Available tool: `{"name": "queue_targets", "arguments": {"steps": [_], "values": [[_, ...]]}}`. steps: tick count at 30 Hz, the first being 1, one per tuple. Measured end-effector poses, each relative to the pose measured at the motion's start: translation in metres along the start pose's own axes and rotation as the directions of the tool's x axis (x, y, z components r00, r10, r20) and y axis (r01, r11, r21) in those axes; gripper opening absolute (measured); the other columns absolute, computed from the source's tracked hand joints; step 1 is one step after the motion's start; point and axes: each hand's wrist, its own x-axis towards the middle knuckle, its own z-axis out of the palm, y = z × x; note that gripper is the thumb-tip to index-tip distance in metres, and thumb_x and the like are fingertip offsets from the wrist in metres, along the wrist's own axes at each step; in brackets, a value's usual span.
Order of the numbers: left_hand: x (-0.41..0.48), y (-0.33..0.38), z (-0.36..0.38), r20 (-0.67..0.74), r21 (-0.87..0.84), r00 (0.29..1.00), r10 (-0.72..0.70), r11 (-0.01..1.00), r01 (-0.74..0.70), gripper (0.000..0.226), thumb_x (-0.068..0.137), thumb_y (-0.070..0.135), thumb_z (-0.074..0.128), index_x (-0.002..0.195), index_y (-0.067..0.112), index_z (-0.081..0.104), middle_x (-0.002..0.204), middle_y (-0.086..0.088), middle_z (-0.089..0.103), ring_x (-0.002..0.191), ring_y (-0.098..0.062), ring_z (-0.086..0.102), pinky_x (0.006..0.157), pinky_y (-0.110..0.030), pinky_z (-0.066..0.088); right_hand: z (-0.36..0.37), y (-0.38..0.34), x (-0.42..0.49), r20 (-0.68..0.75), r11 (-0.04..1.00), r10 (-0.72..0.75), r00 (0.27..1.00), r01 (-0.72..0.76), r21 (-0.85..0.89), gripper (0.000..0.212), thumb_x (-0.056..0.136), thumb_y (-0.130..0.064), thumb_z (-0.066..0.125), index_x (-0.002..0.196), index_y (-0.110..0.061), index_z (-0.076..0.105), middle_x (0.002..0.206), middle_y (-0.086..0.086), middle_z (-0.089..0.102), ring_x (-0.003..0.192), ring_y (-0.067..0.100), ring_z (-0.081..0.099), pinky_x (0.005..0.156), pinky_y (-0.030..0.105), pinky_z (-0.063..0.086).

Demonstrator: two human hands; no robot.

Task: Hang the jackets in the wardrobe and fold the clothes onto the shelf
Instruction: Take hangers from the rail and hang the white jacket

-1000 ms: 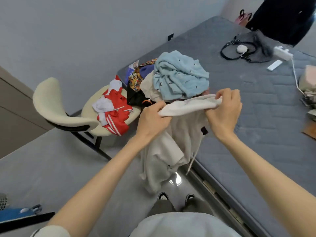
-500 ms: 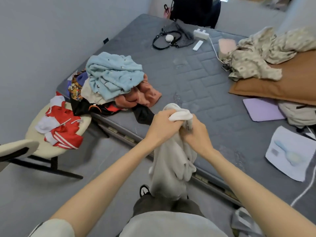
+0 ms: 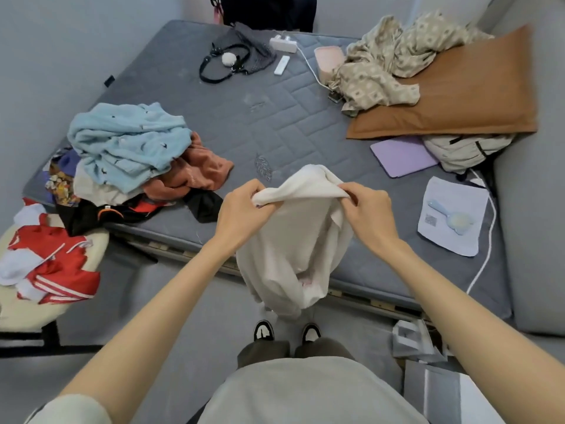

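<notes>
A cream-white garment (image 3: 290, 255) hangs in front of me over the near edge of the grey mattress (image 3: 275, 117). My left hand (image 3: 244, 209) pinches its top edge on the left, and my right hand (image 3: 367, 212) pinches the same edge on the right, a short span of cloth stretched between them. A pile of clothes sits at the mattress's left corner: a light blue fleece (image 3: 122, 145) on top, an orange-pink piece (image 3: 198, 169) and black items (image 3: 201, 203) below. A red and white jacket (image 3: 52, 270) lies on a cream chair (image 3: 18, 310) at left.
On the mattress lie a brown pillow (image 3: 458, 99) under a beige patterned cloth (image 3: 382, 62), a purple folder (image 3: 403, 156), a white sheet with a blue brush (image 3: 452, 218), a black strap bag (image 3: 226, 59), a power strip (image 3: 282, 44) and cable. Bags (image 3: 428, 362) stand on the floor at right.
The view has swung right from the chair toward the bed. My hands, bunched together on the garment half a second ago, have moved apart, spreading its top edge.
</notes>
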Motion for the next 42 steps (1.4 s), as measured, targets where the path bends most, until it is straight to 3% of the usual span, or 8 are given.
{"name": "queue_targets", "arguments": {"steps": [4, 8, 13, 18, 24, 29, 36, 42], "values": [[0.009, -0.027, 0.002, 0.203, 0.023, 0.979, 0.032, 0.999, -0.038, 0.026, 0.083, 0.029, 0.064, 0.071, 0.016, 0.046, 0.061, 0.006, 0.052, 0.060, -0.014, 0.045, 0.057, -0.034, 0.033, -0.009, -0.020, -0.001, 0.043, 1.000, -0.018, 0.999, 0.018, 0.011, 0.024, 0.098, -0.014, 0.047, 0.107, -0.010, 0.069, 0.083, 0.002, 0.069, 0.076, 0.021, 0.060, 0.067, 0.032, 0.036], [0.006, -0.054, 0.018, 0.337, 0.119, 0.940, 0.048, 0.988, -0.093, 0.011, 0.087, 0.020, 0.054, 0.086, 0.012, 0.046, 0.072, -0.004, 0.058, 0.070, -0.028, 0.052, 0.059, -0.037, 0.037, -0.018, -0.042, -0.005, 0.295, 0.991, -0.080, 0.952, 0.045, 0.123, 0.025, 0.098, -0.023, 0.049, 0.081, -0.009, 0.060, 0.070, 0.001, 0.057, 0.065, 0.012, 0.048, 0.062, 0.025, 0.033], [0.008, -0.089, 0.037, 0.387, 0.175, 0.914, -0.122, 0.983, 0.057, 0.012, 0.085, 0.010, 0.050, 0.081, 0.022, 0.051, 0.083, -0.001, 0.066, 0.079, -0.025, 0.061, 0.073, -0.037, 0.047, -0.034, -0.055, -0.010, 0.405, 0.950, -0.025, 0.914, -0.105, 0.295, 0.047, 0.095, -0.026, 0.058, 0.059, -0.009, 0.034, 0.057, -0.006, 0.026, 0.054, 0.005, 0.025, 0.052, 0.019, 0.022], [0.002, -0.104, 0.047, 0.750, 0.109, 0.662, 0.010, 0.984, -0.138, 0.046, 0.096, 0.013, 0.051, 0.139, 0.024, 0.043, 0.129, 0.001, 0.049, 0.123, -0.012, 0.044, 0.105, -0.030, 0.035, -0.056, -0.057, -0.002, 0.444, 0.804, 0.072, 0.893, -0.316, 0.504, 0.054, 0.092, -0.037, 0.059, 0.061, -0.003, 0.031, 0.068, 0.009, 0.019, 0.063, 0.027, 0.015, 0.057, 0.028, 0.016], [-0.007, -0.075, 0.080, 0.867, 0.054, 0.488, 0.096, 0.957, -0.284, 0.031, 0.092, 0.022, 0.054, 0.122, 0.015, 0.055, 0.127, -0.004, 0.053, 0.118, -0.024, 0.050, 0.097, -0.042, 0.043, -0.049, -0.062, -0.004, 0.461, 0.734, 0.119, 0.879, -0.391, 0.555, 0.051, 0.082, -0.030, 0.065, 0.059, -0.017, 0.021, 0.058, 0.000, 0.017, 0.054, 0.014, 0.015, 0.048, 0.024, 0.014], [-0.012, -0.077, 0.083, 0.885, 0.039, 0.461, 0.069, 0.974, -0.221, 0.040, 0.096, 0.030, 0.050, 0.136, 0.028, 0.046, 0.132, 0.002, 0.056, 0.117, -0.019, 0.053, 0.100, -0.037, 0.042, -0.048, -0.049, -0.013, 0.378, 0.668, 0.248, 0.892, -0.440, 0.600, 0.046, 0.076, -0.026, 0.066, 0.049, -0.023, 0.028, 0.052, -0.006, 0.023, 0.048, 0.009, 0.020, 0.045, 0.020, 0.018], [0.012, -0.109, 0.052, 0.711, 0.064, 0.701, 0.049, 0.989, -0.134, 0.021, 0.099, 0.032, 0.048, 0.090, 0.017, 0.037, 0.078, -0.003, 0.055, 0.074, -0.023, 0.050, 0.066, -0.036, 0.036, -0.046, -0.014, -0.015, 0.185, 0.741, 0.441, 0.878, -0.473, 0.478, 0.051, 0.072, -0.041, 0.079, 0.046, -0.024, 0.039, 0.049, -0.010, 0.041, 0.048, 0.005, 0.039, 0.049, 0.015, 0.032], [0.052, -0.123, -0.003, 0.586, 0.063, 0.793, 0.164, 0.967, -0.247, 0.039, 0.091, 0.039, 0.062, 0.073, 0.026, 0.030, 0.062, 0.007, 0.041, 0.060, -0.014, 0.037, 0.056, -0.029, 0.030, -0.037, 0.010, -0.008, 0.204, 0.895, 0.441, 0.874, -0.446, -0.021, 0.050, 0.053, -0.054, 0.086, 0.073, -0.022, 0.053, 0.074, -0.009, 0.060, 0.070, 0.010, 0.055, 0.062, 0.030, 0.041]]}}
